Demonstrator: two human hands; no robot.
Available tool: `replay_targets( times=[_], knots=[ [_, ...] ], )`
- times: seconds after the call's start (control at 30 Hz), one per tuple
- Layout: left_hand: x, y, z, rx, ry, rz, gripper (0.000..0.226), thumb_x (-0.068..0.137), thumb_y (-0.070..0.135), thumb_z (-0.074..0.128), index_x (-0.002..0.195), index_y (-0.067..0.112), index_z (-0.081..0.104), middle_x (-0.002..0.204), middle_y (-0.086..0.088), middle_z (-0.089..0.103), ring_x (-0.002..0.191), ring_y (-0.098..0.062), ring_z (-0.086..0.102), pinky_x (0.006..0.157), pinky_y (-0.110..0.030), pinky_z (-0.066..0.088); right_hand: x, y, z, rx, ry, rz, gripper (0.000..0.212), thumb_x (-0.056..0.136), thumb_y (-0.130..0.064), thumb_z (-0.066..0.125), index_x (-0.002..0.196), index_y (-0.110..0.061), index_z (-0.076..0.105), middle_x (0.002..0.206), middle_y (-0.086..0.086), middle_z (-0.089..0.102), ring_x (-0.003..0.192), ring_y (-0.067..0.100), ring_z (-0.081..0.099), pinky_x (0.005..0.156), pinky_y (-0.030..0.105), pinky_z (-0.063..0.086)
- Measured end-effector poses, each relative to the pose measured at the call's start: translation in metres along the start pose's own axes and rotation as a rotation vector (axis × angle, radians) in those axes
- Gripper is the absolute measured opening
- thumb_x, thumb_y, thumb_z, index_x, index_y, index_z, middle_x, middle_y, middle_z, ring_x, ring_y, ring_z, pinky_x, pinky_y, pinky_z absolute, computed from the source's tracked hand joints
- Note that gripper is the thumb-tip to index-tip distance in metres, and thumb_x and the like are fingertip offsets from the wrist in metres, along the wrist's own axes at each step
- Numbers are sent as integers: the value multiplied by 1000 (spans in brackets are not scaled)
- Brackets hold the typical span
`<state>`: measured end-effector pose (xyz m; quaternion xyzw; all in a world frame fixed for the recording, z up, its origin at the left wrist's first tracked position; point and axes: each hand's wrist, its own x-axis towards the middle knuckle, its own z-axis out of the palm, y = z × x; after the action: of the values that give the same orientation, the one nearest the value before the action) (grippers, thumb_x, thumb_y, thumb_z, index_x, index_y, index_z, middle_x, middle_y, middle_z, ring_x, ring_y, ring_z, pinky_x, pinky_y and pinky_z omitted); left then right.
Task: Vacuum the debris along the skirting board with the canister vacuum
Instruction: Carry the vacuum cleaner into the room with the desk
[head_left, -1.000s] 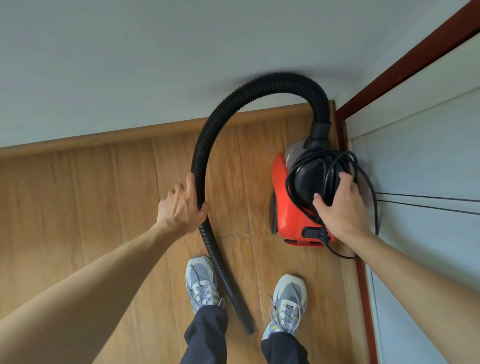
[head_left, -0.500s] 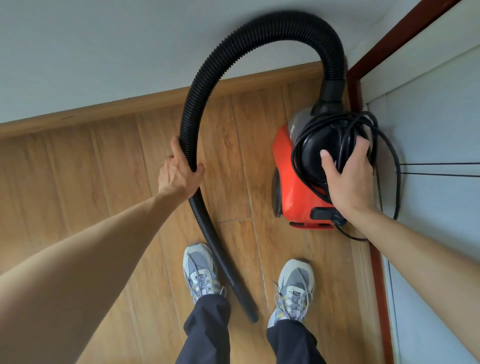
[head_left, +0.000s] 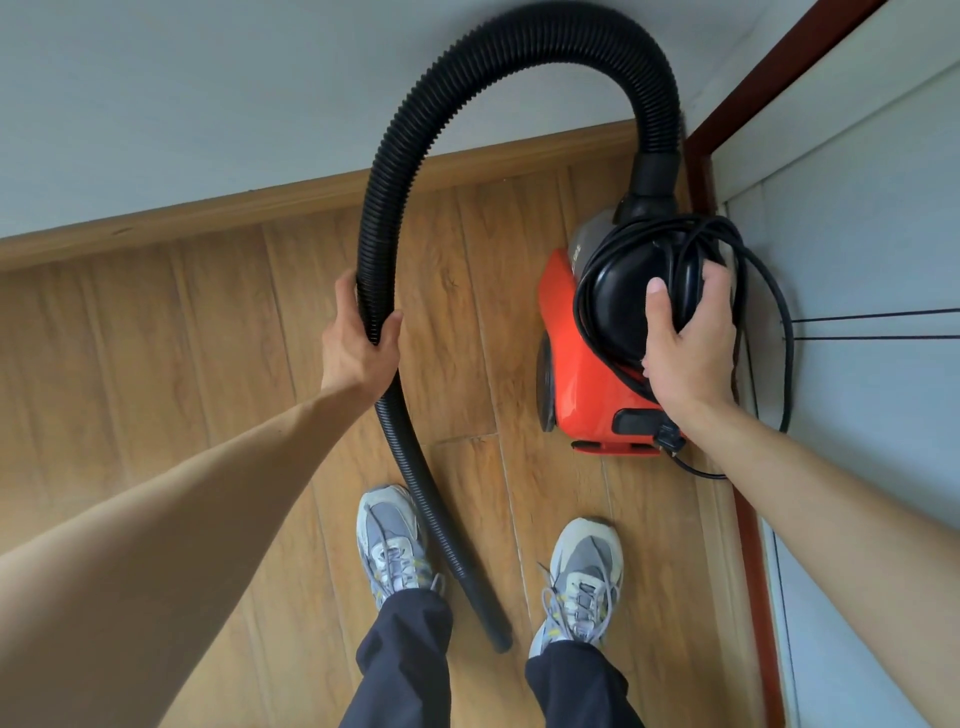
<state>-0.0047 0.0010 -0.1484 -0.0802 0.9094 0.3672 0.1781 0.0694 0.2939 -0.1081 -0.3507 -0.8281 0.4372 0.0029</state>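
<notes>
Likely a room corner in a home: warm brown wood-plank laminate floor (head_left: 156, 364), matching wooden skirting board (head_left: 260, 208), pale grey painted wall (head_left: 156, 78), dark red-brown door frame (head_left: 772, 78).

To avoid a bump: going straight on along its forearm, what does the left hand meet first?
The left hand, gripping the hose, would probably meet the skirting board first; depth is unclear.

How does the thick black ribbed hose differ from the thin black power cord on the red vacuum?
The black ribbed hose is thick and makes one tall arch; the thin black power cord is smooth, wound in several loops. The left hand grips the hose; the right hand holds the cord against the red canister vacuum. Both are black.
</notes>
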Motion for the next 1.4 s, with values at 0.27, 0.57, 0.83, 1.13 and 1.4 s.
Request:
replay_targets(
  times=[0.27,0.57,0.83,1.13,1.4],
  knots=[
    [-22,9,-6,11,84,-16,57,98,35,57,147,28,30,94,4,62,80,-17,62,77,-32,50,-3,-4,1,-30,81,-67,47,100,-39,51,136,-9,42,86,-5,52,84,17,54,77,23,40],
    [-49,39,-24,-8,142,-54,55,97,40,55,145,35,29,78,1,63,67,-23,66,69,-37,58,-29,-23,-16,-68,25,-50,45,101,-37,50,137,-11,43,105,-7,51,98,16,47,86,25,34],
    [-73,78,-74,-21,197,-45,53,97,35,57,142,34,31,85,-2,63,68,-20,64,67,-34,53,-59,-59,-55,-122,-95,-123,38,101,-34,50,133,-14,44,83,-4,53,74,14,50,72,25,33],
    [-121,129,-127,-16,255,-63,48,96,36,55,137,41,31,87,-11,63,71,-30,64,68,-37,52,-89,-115,-102,-82,-137,-188,34,102,-36,47,130,-17,44,88,4,63,69,5,52,67,32,40],
    [-167,154,-192,15,321,-87,50,98,33,55,142,36,32,75,5,49,67,-27,60,66,-37,50,-121,-169,-129,-90,-127,-259,36,102,-36,49,131,-17,44,84,-1,60,69,10,56,60,28,42]
  ],
)
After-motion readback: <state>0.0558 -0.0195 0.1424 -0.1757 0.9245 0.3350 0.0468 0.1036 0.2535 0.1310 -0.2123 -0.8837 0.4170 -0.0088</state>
